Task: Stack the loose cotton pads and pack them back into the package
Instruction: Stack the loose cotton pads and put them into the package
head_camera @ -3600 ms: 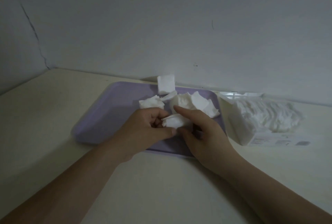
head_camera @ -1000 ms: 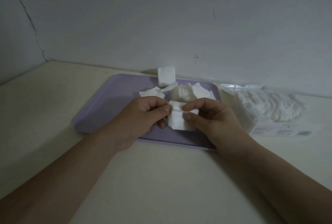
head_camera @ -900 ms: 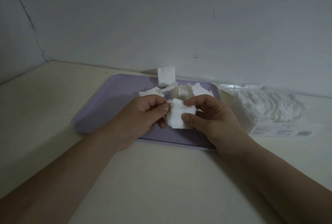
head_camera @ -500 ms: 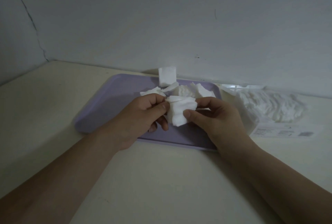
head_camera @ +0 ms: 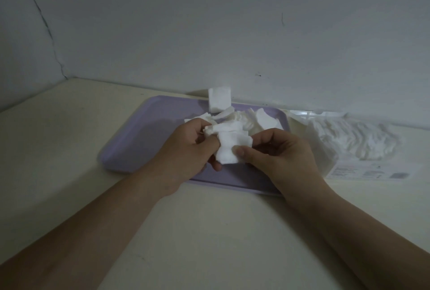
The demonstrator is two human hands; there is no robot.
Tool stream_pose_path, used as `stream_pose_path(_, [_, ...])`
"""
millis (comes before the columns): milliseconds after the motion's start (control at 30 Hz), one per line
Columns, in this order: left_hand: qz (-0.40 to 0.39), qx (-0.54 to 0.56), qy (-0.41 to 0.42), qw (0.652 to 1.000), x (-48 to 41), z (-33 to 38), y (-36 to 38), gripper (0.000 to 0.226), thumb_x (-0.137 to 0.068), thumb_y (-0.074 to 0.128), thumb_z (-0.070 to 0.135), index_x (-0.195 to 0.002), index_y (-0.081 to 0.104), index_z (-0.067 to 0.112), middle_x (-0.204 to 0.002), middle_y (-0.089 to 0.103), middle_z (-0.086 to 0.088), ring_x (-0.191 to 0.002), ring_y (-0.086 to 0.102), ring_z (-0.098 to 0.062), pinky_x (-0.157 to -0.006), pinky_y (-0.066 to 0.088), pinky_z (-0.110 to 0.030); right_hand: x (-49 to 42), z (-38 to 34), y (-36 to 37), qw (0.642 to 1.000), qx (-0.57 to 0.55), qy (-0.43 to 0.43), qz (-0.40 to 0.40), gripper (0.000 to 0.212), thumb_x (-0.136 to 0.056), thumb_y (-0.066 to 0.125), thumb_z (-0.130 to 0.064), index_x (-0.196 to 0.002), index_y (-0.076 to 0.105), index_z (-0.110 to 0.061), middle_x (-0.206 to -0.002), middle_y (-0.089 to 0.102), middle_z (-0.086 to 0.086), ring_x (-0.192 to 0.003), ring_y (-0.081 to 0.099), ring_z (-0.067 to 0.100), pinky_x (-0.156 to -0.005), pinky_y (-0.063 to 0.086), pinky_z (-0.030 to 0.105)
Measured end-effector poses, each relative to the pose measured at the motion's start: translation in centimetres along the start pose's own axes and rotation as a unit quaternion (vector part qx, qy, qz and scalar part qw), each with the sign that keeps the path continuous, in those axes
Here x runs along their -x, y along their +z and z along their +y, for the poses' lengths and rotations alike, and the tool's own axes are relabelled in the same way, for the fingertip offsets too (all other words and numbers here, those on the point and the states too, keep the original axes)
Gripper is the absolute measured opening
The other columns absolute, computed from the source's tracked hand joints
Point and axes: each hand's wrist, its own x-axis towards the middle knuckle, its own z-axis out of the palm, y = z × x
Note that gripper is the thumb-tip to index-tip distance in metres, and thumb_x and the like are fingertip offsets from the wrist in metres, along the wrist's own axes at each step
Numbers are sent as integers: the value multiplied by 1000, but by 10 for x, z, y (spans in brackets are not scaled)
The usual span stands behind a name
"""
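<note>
Both the left hand [head_camera: 186, 150] and the right hand [head_camera: 279, 154] pinch a small stack of cotton pads [head_camera: 229, 147] above the purple tray [head_camera: 139, 138]. More loose pads [head_camera: 251, 119] remain on the tray; the package [head_camera: 349, 145] lies just beside it, so packing looks barely begun.

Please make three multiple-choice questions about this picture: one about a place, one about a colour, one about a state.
1. Where does the package lie?
A. right of the tray
B. on the tray
C. left of the tray

2. What colour is the tray?
A. green
B. purple
C. red

3. What is the state of the hands?
A. both empty
B. only the left holds pads
C. both hold one bunch of pads

Answers: 1 A, it lies on the table beside the tray's right edge. 2 B, its bare surface is pale purple. 3 C, the left hand and right hand pinch the held pads together.
</note>
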Motion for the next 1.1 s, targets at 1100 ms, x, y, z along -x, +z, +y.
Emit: stream_pose_path(1100, [13,47,-14,999,-3,-5,0,23,-83,85,12,-97,66,12,-70,65,-5,-56,55,-15,-50,33,-29,-11,2,-6,946,-249,124,-164,28,-98,52,-5,-117,71,3,-121,73,24,-118,68,39,-101,57,47])
